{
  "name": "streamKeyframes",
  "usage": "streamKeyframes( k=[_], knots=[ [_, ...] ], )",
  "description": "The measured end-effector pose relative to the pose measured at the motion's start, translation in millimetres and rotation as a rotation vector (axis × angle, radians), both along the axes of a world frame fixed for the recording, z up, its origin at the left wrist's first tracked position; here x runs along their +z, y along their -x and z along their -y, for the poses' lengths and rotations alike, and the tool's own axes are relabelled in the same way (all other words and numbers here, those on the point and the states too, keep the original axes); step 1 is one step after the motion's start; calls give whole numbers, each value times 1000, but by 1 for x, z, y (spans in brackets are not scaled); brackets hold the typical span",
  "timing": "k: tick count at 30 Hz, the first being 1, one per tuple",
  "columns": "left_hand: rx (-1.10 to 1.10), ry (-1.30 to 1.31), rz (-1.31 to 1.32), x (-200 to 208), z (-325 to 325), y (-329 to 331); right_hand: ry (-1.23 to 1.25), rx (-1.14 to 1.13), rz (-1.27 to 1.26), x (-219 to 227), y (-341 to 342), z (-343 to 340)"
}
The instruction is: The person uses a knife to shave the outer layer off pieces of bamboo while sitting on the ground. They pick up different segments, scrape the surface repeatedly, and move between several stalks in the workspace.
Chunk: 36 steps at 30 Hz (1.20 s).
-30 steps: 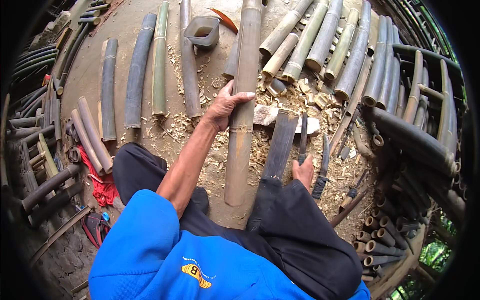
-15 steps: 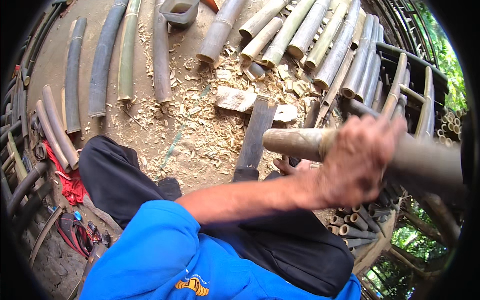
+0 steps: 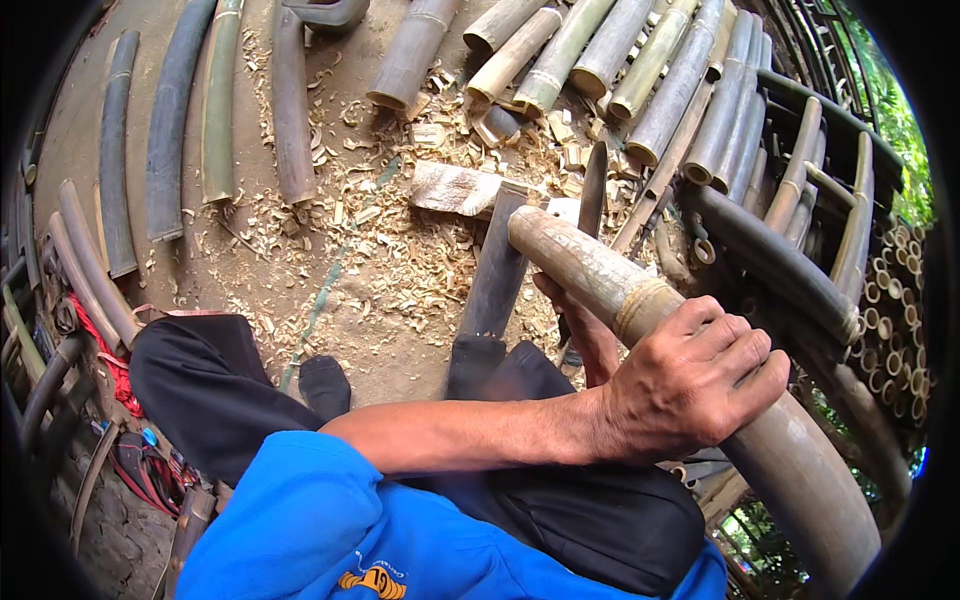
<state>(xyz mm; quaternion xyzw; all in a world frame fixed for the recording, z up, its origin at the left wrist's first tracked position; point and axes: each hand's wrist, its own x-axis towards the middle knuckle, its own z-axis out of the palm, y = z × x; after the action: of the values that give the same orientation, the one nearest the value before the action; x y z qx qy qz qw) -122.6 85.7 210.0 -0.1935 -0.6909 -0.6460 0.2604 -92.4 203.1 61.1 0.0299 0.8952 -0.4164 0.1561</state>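
Reaching across my body, my left hand (image 3: 690, 375) is wrapped over a thick bamboo pole (image 3: 590, 265), just behind a ring-shaped node. The pole slants from the lower right toward the middle, its near end passing beside my right thigh. Its far end overlaps a dark flat length of bamboo (image 3: 492, 270) between my feet. Under the pole, my right hand (image 3: 580, 320) is partly hidden, with its fingers curled. A dark machete blade (image 3: 594, 190) sticks up beyond the pole from that hand; the handle is hidden.
Pale shavings (image 3: 400, 240) cover the ground around a whitish wood block (image 3: 455, 188). Several bamboo poles (image 3: 610, 50) lie at the back and right, with others (image 3: 115, 160) on the left. A stack of short tubes (image 3: 895, 320) stands at far right, and a grey container (image 3: 330, 12) at the back.
The bamboo pole has swung from nearly level to a slant, its near end dropping toward me. My left hand moved down with it. The machete blade now shows upright beyond the pole.
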Motion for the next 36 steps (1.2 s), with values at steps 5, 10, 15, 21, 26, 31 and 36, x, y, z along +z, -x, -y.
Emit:
streamKeyframes(
  k=[5,10,15,21,26,31,36],
  knots=[
    [-23,21,13,-1,4,10,-228,204,-25,10,19,-13],
    [47,-27,0,-5,1,17,-584,516,-10,33,36,-36],
    [26,39,-8,-5,8,14,-800,720,26,48,40,-47],
    [74,53,-48,-4,17,25,-866,748,-1,40,28,-60],
    [83,-136,-178,-11,43,72,-875,581,-41,43,12,-86],
    [414,140,422,-28,215,81,-317,-106,-152,38,-31,-117],
    [810,557,1000,-152,360,33,324,-486,70,16,-56,-73]
  ],
)
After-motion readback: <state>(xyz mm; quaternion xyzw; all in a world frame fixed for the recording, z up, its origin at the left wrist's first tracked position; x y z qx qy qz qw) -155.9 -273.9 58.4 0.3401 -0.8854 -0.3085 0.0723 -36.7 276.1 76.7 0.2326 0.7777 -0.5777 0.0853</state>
